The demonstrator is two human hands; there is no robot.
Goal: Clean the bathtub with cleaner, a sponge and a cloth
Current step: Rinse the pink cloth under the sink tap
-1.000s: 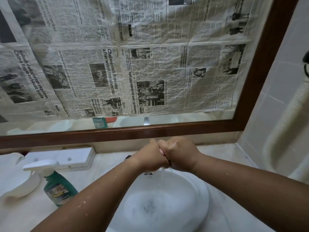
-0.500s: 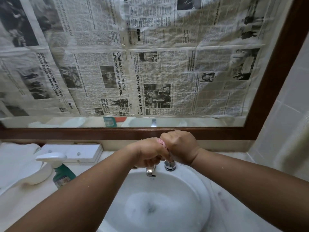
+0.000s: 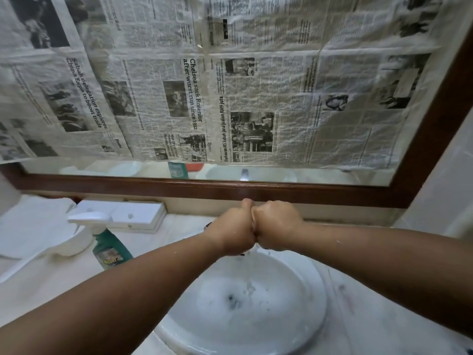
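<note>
Together over sink (image 3: 307, 316), left hand (image 3: 233, 233) and right hand (image 3: 277, 226) fisted, touching, water (image 3: 252, 265) dripping, anything held hidden.

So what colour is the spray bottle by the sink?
The spray bottle is green, white trigger; head view.

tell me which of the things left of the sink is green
The spray bottle with the white trigger: its body is green, whereas the flat box behind it and the cloth beside it are both white.
</note>
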